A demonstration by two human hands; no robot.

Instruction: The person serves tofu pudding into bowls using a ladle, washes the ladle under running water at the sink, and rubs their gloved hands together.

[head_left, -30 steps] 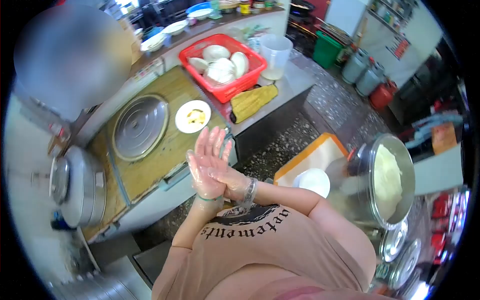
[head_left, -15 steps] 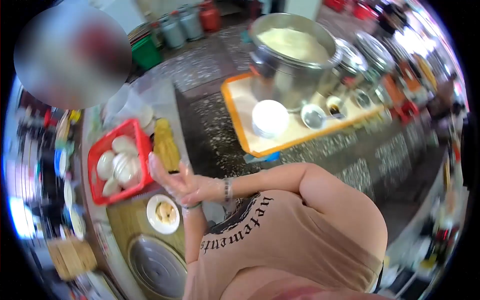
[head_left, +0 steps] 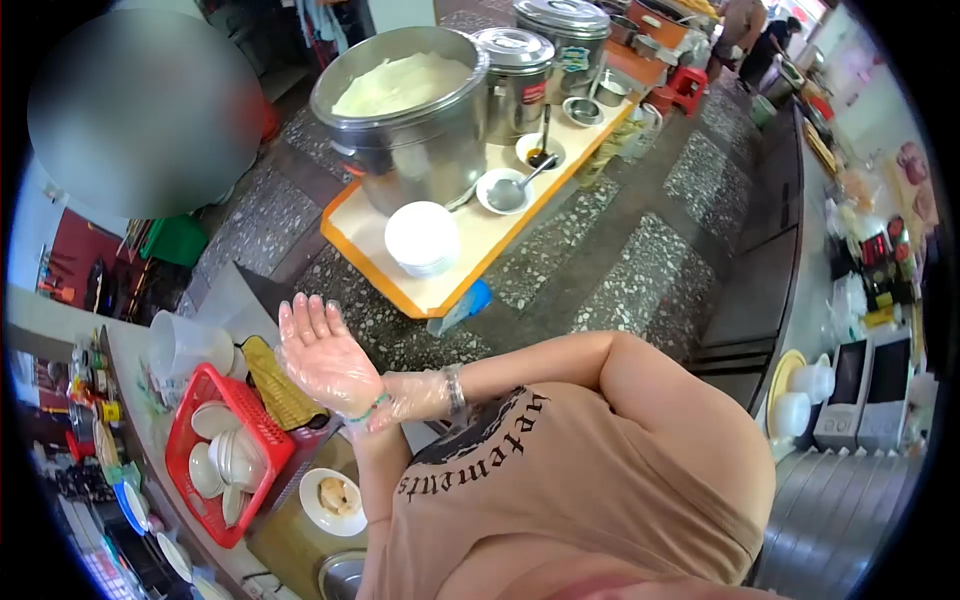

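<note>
My left hand (head_left: pixel 328 362) is held palm up with its fingers stretched out, and glossy clear plastic covers it. A green bracelet circles my left wrist. My right hand (head_left: pixel 410 396), in a clear plastic glove, meets the left wrist; its fingers are hidden behind that wrist. Left of the hands stands a red plastic basket (head_left: pixel 275 432) with white bowls (head_left: pixel 238 458) in it. A yellow cloth (head_left: pixel 277 385) lies between basket and left hand. Below them, a white dish (head_left: pixel 315 513) holds pale pieces of food (head_left: pixel 338 495).
A large steel pot (head_left: pixel 400 150) with pale contents stands on an orange-edged table (head_left: pixel 412 298). Stacked white bowls (head_left: pixel 422 238), a ladle (head_left: pixel 508 193) in a bowl and lidded steel pots (head_left: pixel 518 90) share it. A translucent plastic container (head_left: pixel 188 342) is behind the basket. People (head_left: pixel 770 50) stand far off.
The view has turned, so the table and large pot now sit further left. My left hand has rolled from edge-on to palm up, its fingers more spread. Both hands stay together at the wrist.
</note>
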